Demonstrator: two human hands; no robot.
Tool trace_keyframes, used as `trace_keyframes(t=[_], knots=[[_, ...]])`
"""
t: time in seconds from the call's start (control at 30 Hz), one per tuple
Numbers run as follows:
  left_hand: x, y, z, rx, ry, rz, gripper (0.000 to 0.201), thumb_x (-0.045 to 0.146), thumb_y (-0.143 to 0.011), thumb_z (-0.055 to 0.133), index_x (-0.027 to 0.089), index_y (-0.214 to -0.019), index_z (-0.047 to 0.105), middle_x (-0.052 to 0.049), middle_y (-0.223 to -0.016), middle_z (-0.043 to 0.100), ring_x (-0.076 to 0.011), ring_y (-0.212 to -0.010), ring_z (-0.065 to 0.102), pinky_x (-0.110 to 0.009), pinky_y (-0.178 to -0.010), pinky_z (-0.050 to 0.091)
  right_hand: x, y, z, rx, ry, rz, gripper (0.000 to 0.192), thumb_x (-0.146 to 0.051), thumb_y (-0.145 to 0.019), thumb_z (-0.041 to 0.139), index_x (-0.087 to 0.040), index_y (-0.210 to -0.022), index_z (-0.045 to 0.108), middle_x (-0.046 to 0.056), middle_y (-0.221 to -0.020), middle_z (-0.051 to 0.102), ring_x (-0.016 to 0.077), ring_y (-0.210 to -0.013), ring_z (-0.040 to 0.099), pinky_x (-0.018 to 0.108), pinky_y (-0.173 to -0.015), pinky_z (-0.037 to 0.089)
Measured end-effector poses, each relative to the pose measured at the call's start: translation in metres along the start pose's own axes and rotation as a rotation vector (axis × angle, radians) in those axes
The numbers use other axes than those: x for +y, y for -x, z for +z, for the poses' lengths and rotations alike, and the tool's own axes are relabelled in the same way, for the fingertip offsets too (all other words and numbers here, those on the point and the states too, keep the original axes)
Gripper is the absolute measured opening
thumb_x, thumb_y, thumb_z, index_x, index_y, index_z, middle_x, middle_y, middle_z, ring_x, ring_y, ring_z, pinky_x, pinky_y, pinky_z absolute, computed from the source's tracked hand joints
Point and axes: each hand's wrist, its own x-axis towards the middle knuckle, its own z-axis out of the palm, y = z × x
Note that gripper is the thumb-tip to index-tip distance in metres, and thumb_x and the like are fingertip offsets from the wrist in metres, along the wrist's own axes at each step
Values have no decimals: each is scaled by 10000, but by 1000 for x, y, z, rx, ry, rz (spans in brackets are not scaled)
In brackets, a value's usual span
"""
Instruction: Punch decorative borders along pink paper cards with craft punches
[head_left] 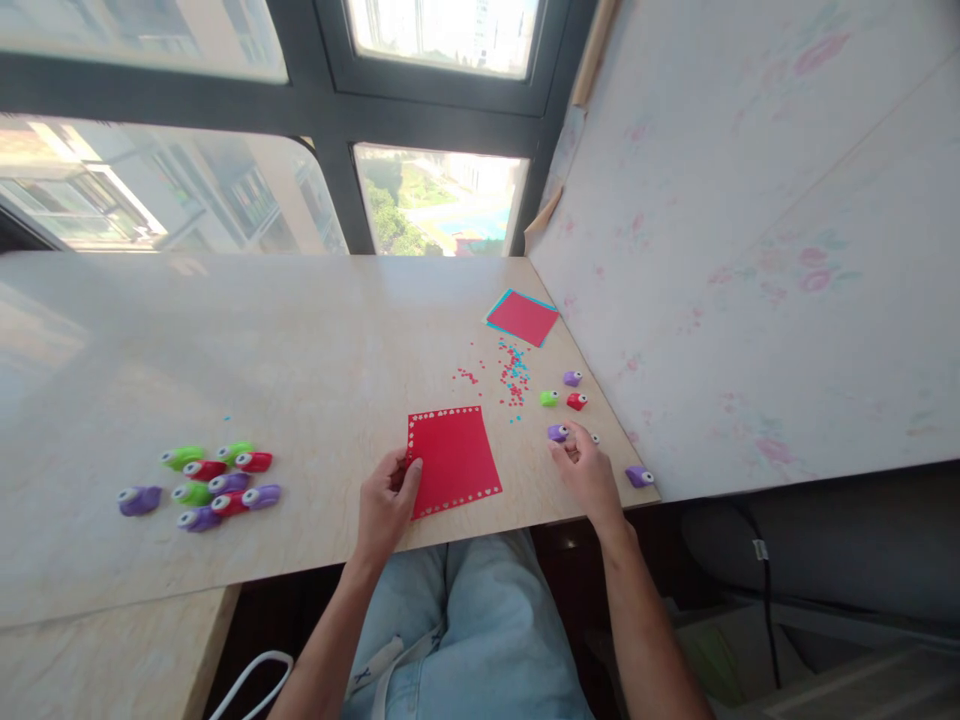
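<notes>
A: Left hand [386,500] pinching the left edge of the red paper sheet [452,460], thumb on top, fingers curled at the border.

B: And the right hand [585,468]?

A: Fingers bent down over a small punch at the table's near right corner, fingertips touching it; mostly hidden under the hand, so cannot tell whether truly gripped. Purple punch [557,433] just left of those fingertips, touching or nearly so.

B: Sheet itself?

A: Flat on the table [300,350], between both hands, slightly turned, small cut-outs along its top and bottom borders.

B: Around the right hand?

A: Another purple punch [640,477] just to its right at the table edge. Beyond the fingers, 3 more punches: green [549,398], red [576,401], purple [572,378]. Further out, scattered red and blue paper bits [512,375], then a stack of red and blue sheets [523,317] by the wall.

B: Left of the left hand?

A: Well apart, a cluster of green, red and purple punches [217,485] on the same table.
</notes>
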Motion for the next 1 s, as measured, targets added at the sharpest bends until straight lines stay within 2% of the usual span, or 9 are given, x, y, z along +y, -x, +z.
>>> trace_keyframes(t=[0.13, 0.33, 0.53, 0.63, 0.73, 0.87, 1.0], knots=[[1, 0, 0, -3, -9, -6, 316, 442, -863, 615, 171, -1020, 656, -79, -953, 754, -205, -813, 720, -296, -713, 581, -9, 4, 7, -8, -4, -74, 392, -448, -869, 553, -214, -1166, 658, 75, -873, 714, 243, -750, 644, 386, -759, 496], [0, -1, 0, 6, 35, -24, 350, 455, -850, 627, 173, -1057, 640, -84, -965, 749, -211, -836, 725, -301, -717, 589, -27, 7, 29, -26, 9, -256, 299, -419, -915, 542, -222, -1086, 690, 93, -963, 648, 233, -796, 606, 395, -813, 497], [-3, -2, -1, 72, 120, -51, 463, 488, -831, 641, 172, -1165, 587, -96, -970, 742, -216, -856, 726, -303, -712, 592, -43, 4, 52, -85, -5, -349, 211, -369, -909, 568, -239, -978, 718, 100, -995, 627, 257, -905, 611, 407, -856, 497], [-1, -2, -3, 94, 127, -51, 465, 492, -831, 638, 166, -1160, 591, -95, -973, 742, -214, -856, 724, -300, -707, 589, -47, 1, 60, -77, -63, -374, 211, -320, -887, 580, -245, -1022, 723, 105, -999, 647, 280, -977, 593, 455, -936, 475], [1, -4, -5, 82, 102, -67, 395, 485, -845, 616, 173, -1086, 634, -77, -935, 742, -202, -803, 716, -285, -667, 580, -46, -1, 65, -75, -164, -401, 284, -264, -875, 566, -276, -1125, 703, 94, -1094, 673, 284, -1086, 571, 501, -1046, 416], [2, -9, -6, 33, 74, -119, 357, 477, -839, 618, 168, -1014, 660, -68, -906, 742, -194, -747, 698, -271, -623, 559, -43, -5, 68, -76, -327, -382, 350, -219, -868, 551, -298, -1183, 682, 70, -1196, 668, 255, -1156, 577, 486, -1105, 391], [3, -16, -11, -2, 59, -159, 376, 485, -799, 651, 153, -975, 674, -85, -935, 742, -213, -787, 690, -286, -655, 549, -39, -12, 69, -85, -361, -397, 357, -196, -862, 557, -287, -1182, 686, 65, -1233, 670, 239, -1201, 582, 461, -1117, 401]])
